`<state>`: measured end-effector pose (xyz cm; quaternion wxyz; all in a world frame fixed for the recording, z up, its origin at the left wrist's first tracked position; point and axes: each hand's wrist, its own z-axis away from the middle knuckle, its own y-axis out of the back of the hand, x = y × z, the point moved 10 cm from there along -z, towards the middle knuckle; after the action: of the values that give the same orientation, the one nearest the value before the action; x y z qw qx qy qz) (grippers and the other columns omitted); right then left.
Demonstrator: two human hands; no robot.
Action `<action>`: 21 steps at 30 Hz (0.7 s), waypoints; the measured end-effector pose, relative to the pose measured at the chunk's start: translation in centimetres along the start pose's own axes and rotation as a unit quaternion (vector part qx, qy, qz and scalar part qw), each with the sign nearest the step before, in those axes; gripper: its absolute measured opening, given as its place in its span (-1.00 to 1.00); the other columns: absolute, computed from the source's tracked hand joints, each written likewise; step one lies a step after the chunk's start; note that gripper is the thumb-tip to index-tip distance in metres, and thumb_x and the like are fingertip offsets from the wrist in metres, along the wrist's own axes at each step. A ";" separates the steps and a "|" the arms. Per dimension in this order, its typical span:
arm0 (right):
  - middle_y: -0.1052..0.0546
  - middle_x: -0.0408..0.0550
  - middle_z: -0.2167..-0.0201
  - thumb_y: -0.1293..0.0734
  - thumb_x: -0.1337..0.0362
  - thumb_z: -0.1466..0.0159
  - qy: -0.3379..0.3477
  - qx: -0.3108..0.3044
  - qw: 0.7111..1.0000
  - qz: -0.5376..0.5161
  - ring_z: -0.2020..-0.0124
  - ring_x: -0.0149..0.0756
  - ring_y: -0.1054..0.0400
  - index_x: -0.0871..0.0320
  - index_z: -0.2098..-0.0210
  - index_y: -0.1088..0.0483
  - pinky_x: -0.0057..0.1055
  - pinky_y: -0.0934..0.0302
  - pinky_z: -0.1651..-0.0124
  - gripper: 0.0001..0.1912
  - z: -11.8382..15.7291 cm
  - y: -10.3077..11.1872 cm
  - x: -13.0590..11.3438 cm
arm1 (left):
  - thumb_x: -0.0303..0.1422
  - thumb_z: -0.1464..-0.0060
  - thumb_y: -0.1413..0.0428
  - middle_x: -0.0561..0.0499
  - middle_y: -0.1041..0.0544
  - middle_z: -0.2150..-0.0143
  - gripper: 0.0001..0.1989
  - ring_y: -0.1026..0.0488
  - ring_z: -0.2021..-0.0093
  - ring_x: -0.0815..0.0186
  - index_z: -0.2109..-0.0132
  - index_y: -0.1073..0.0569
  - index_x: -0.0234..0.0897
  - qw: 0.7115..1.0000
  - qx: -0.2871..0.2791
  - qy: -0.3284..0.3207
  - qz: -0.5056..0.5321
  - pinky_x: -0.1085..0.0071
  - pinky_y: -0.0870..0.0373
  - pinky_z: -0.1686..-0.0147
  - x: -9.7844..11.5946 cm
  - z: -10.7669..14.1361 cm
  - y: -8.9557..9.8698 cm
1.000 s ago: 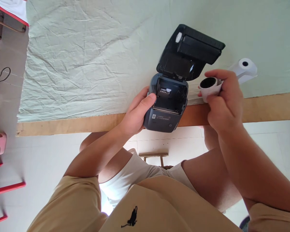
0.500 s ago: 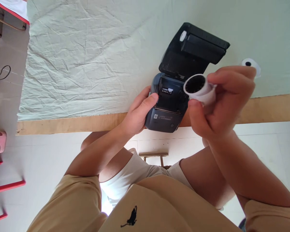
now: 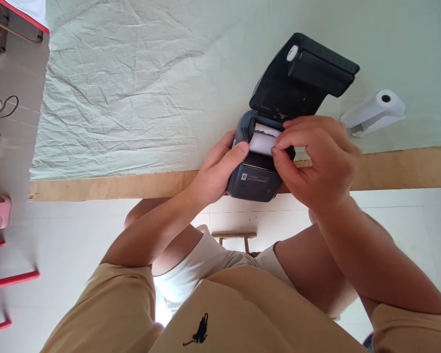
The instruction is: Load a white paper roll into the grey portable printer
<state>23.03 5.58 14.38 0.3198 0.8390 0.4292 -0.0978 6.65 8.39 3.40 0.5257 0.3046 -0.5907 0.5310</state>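
A dark grey label printer (image 3: 255, 184) stands at the table's near edge with its black lid (image 3: 301, 73) swung up. My left hand (image 3: 218, 169) is closed around the printer's left side, thumb over the rim. Inside the printer's bay lies a small white paper roll (image 3: 261, 142) with a ragged torn edge on top. My right hand (image 3: 318, 159) is closed at the roll's right end, thumb and fingertips pinching it. That end of the roll is hidden behind the fingers.
A longer white paper roll (image 3: 373, 110) with a dark core lies on the pale green cloth (image 3: 132, 88) to the right. The table's wooden edge (image 3: 400, 166) runs along the front. A wooden stool (image 3: 233, 235) is below, and red bars (image 3: 12, 282) are at the lower left.
My right hand has moved left and down, bringing the small paper roll from the air into the printer's bay. The roll has turned to lie crosswise. My left hand still holds the printer.
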 end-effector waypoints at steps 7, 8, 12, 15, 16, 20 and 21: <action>-0.81 -0.05 0.12 -0.36 0.33 -0.64 -0.064 -0.113 0.985 0.116 -0.02 0.10 -0.64 -0.11 -0.02 -0.70 0.09 -0.35 -0.13 -0.74 -0.1 -0.6 0.8 | 0.45 -0.41 -0.22 -0.03 -0.71 0.21 -0.31 -0.71 0.30 0.09 -0.13 -0.68 -0.05 1.000 0.006 0.003 -0.009 0.16 -0.58 0.38 0.2 0.0 0.1; -0.80 -0.04 0.13 -0.37 0.33 -0.63 -0.067 -0.130 0.982 0.117 -0.03 0.11 -0.62 -0.11 -0.04 -0.71 0.09 -0.35 -0.13 -0.74 0.0 -0.8 1.0 | 0.42 -0.42 -0.24 -0.02 -0.72 0.21 -0.34 -0.70 0.29 0.10 -0.12 -0.68 -0.05 1.000 0.006 0.002 -0.010 0.17 -0.58 0.38 0.3 0.0 0.1; -0.78 -0.02 0.12 -0.43 0.32 -0.53 -0.031 -0.148 0.985 0.078 0.06 0.10 -0.55 -0.05 -0.13 -0.74 0.06 -0.36 -0.03 -0.71 -0.2 -0.9 1.1 | 0.37 -0.42 -0.29 -0.04 -0.76 0.13 -0.40 -0.74 0.15 0.06 -0.06 -0.70 -0.07 1.000 0.007 -0.012 -0.012 0.15 -0.67 0.22 0.8 0.1 -0.1; -0.76 -0.02 0.09 -0.43 0.34 -0.54 -0.028 -0.165 0.985 0.043 0.09 0.02 -0.54 -0.08 -0.08 -0.76 0.01 -0.42 -0.02 -0.73 -0.4 -1.0 1.3 | 0.43 -0.40 -0.25 -0.06 -0.79 0.07 -0.33 -0.77 0.04 0.00 -0.06 -0.69 -0.08 1.000 0.011 -0.017 -0.018 0.10 -0.73 0.09 0.9 0.1 -0.1; -0.76 -0.03 0.05 -0.43 0.36 -0.53 -0.030 -0.170 0.984 0.034 0.09 -0.01 -0.55 -0.09 -0.05 -0.76 -0.01 -0.45 -0.03 -0.73 -0.5 -1.0 1.3 | 0.44 -0.40 -0.25 -0.07 -0.80 0.04 -0.32 -0.78 0.01 -0.02 -0.07 -0.68 -0.08 1.000 0.010 -0.019 -0.019 0.09 -0.74 0.06 0.9 0.0 -0.1; -0.81 -0.06 0.03 -0.45 0.37 -0.47 -0.038 -0.183 0.982 0.036 0.14 -0.07 -0.60 -0.04 0.02 -0.74 -0.08 -0.51 0.05 -0.78 -0.6 -1.0 1.1 | 0.39 -0.43 -0.27 -0.08 -0.82 0.01 -0.35 -0.80 -0.01 -0.02 -0.09 -0.69 -0.10 1.000 0.001 -0.023 -0.015 0.09 -0.74 0.03 1.0 0.0 -0.2; -0.82 -0.07 0.08 -0.45 0.37 -0.45 -0.047 -0.180 0.982 0.038 0.19 -0.10 -0.61 -0.03 0.03 -0.73 -0.12 -0.50 0.12 -0.78 -0.6 -1.0 1.2 | 0.37 -0.43 -0.28 -0.07 -0.82 0.02 -0.37 -0.80 0.02 -0.01 -0.09 -0.69 -0.11 1.000 0.002 -0.023 -0.012 0.11 -0.73 0.07 1.0 0.0 -0.2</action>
<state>22.90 7.15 13.89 0.4888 0.7779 0.3921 -0.0457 6.52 8.54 4.39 0.5177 0.3247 -0.5977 0.5190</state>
